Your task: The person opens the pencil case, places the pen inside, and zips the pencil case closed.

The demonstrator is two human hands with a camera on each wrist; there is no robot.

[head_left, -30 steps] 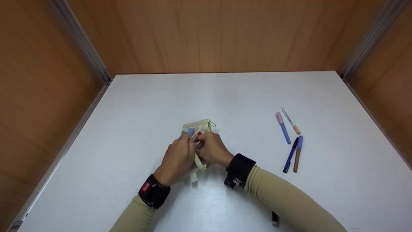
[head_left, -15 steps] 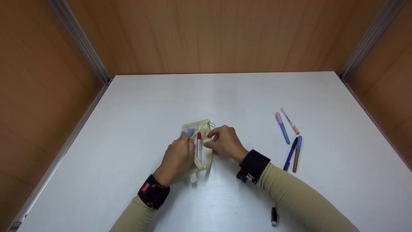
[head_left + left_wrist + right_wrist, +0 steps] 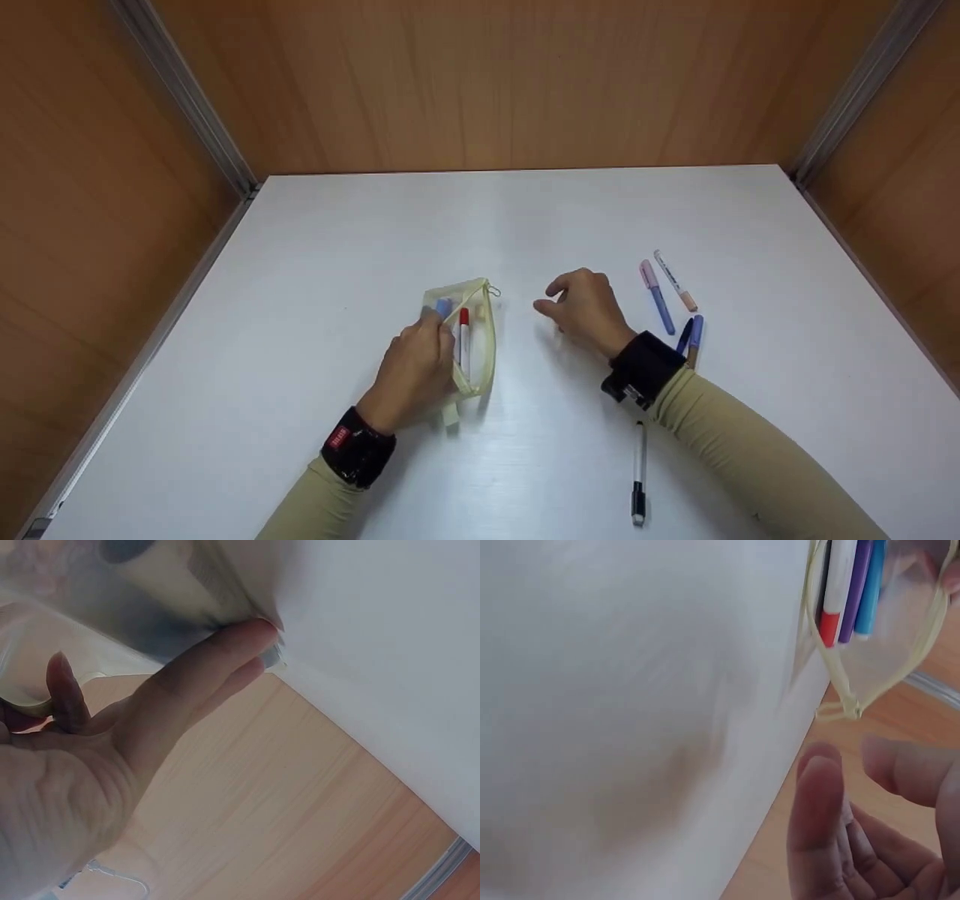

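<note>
Yellow mesh formed the pencil pouch (image 3: 469, 341), which lay near the centre of the white table (image 3: 375, 225) with its mouth held agape. Its near edge was pinched by the left hand (image 3: 416, 367), fingers curled on the fabric; a red-capped pen (image 3: 464, 337) and a blue-capped pen (image 3: 444, 307) could be seen inside. At about three o'clock from the pouch the right hand (image 3: 585, 307) was held above the table, loosely curled and holding nothing, well apart from the pouch and near the loose pens (image 3: 675, 307) lying farther out at three o'clock. A black-tipped pen (image 3: 638, 472) was set alone at about five o'clock, beside the right sleeve. Trouble could be judged likely from two causes: the thin mesh might slip from the left pinch and the mouth fall closed, or the lone pen might be rolled off the near edge if brushed by the right forearm.
</note>
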